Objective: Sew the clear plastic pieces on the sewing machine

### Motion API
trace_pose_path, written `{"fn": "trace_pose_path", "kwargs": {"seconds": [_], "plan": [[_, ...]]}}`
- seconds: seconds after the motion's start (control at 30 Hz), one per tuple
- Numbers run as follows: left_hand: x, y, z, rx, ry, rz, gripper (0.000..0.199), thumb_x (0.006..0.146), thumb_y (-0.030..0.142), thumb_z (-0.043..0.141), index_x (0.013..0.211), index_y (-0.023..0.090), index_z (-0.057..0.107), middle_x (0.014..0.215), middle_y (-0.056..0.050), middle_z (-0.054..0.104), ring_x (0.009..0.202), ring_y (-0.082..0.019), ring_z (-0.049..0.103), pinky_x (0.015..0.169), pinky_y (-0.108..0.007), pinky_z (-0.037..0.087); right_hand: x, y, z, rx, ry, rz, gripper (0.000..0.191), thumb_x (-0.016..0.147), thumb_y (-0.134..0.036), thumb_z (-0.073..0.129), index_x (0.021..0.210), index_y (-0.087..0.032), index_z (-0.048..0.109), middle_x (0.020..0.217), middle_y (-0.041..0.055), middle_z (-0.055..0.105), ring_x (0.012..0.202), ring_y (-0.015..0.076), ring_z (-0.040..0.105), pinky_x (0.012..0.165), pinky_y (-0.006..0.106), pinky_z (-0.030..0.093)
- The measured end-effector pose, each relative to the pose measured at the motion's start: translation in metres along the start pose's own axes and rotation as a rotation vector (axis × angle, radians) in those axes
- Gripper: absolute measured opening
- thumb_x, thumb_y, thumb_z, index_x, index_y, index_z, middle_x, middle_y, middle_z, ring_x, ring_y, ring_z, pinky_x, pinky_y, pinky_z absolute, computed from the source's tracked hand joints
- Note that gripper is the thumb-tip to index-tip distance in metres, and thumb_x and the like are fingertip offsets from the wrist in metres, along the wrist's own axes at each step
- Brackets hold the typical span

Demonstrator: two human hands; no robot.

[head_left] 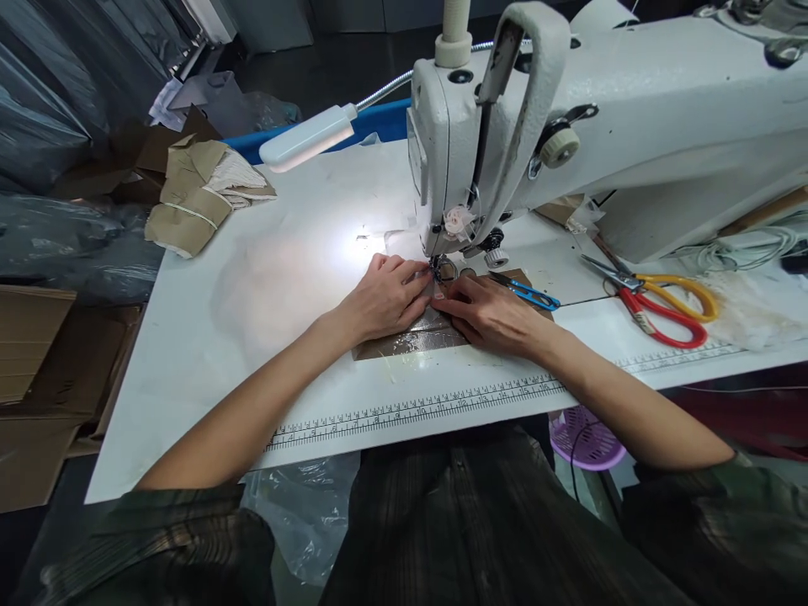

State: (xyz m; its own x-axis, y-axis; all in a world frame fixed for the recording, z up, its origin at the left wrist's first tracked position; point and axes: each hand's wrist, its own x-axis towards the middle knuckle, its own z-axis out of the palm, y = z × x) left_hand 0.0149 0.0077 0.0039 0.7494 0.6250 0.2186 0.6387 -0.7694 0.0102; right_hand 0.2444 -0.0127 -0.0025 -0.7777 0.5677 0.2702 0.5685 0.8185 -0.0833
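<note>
My left hand (390, 295) lies nearly flat beside the needle of the white sewing machine (435, 143), its fingers stretched toward the presser foot (445, 268). Just right of the foot is my right hand (489, 310), closed, with thumb and forefinger pinching the edge of a small pale piece of cloth (438, 292). Much of that cloth is hidden by my fingers. Pale thin material (404, 243) also shows behind my left hand. Both hands rest over a brown taped patch (417, 338) on the table. Blue thread snips (534, 294) lie close to my right hand.
Scissors with red and yellow handles (672, 307) lie on the right of the white table (189, 370). A lamp (309, 139) lights the needle area. A paper-wrapped bundle (195, 194) sits at the back left. A printed ruler (417, 410) runs along the front edge.
</note>
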Motion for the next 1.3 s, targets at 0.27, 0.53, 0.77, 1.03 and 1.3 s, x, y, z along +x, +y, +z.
{"fn": "trace_pose_path", "kwargs": {"seconds": [0.27,0.53,0.77,1.03,1.3], "plan": [[-0.002,-0.001,0.006,-0.002,0.114,-0.016,0.032,0.101,0.031,0.044,0.118,0.013,0.064,0.13,-0.015,0.064,0.098,-0.027,0.057,0.085,-0.044,0.04,0.0,-0.002,0.001,0.008,0.005,0.025,0.029,0.097,-0.013,0.042,0.11,-0.016,0.068,0.101,0.0141,0.062,0.09,0.0245,0.055,0.083,0.042,0.051],[-0.001,-0.001,0.008,0.095,0.132,0.009,0.034,0.101,0.03,0.044,0.121,0.011,0.064,0.133,-0.014,0.064,0.094,-0.027,0.058,0.082,-0.046,0.04,0.0,-0.001,0.003,0.077,0.077,0.017,0.028,0.097,-0.014,0.044,0.104,-0.015,0.071,0.095,0.0136,0.061,0.087,0.0232,0.054,0.08,0.04,0.051],[0.0,0.003,0.005,0.119,0.101,0.002,0.034,0.101,0.031,0.042,0.119,0.015,0.067,0.135,-0.012,0.064,0.093,-0.027,0.057,0.084,-0.048,0.039,0.001,-0.001,0.003,0.153,0.127,0.026,0.028,0.093,-0.015,0.046,0.1,-0.016,0.073,0.094,0.0124,0.061,0.087,0.0228,0.056,0.08,0.04,0.052],[-0.002,0.008,0.004,-0.006,0.125,-0.081,0.033,0.101,0.03,0.044,0.122,0.02,0.066,0.136,-0.008,0.064,0.099,-0.027,0.059,0.097,-0.053,0.034,0.0,0.0,0.004,0.2,0.133,0.064,0.031,0.09,-0.016,0.048,0.106,-0.015,0.075,0.098,0.0122,0.062,0.089,0.0224,0.059,0.083,0.04,0.053],[-0.003,0.012,0.007,0.018,0.132,-0.108,0.036,0.101,0.029,0.043,0.124,0.018,0.067,0.135,-0.011,0.064,0.1,-0.028,0.058,0.097,-0.054,0.034,0.001,0.001,0.004,0.198,0.144,0.054,0.032,0.093,-0.019,0.046,0.106,-0.016,0.075,0.098,0.0119,0.063,0.088,0.0215,0.059,0.083,0.038,0.053]]}}
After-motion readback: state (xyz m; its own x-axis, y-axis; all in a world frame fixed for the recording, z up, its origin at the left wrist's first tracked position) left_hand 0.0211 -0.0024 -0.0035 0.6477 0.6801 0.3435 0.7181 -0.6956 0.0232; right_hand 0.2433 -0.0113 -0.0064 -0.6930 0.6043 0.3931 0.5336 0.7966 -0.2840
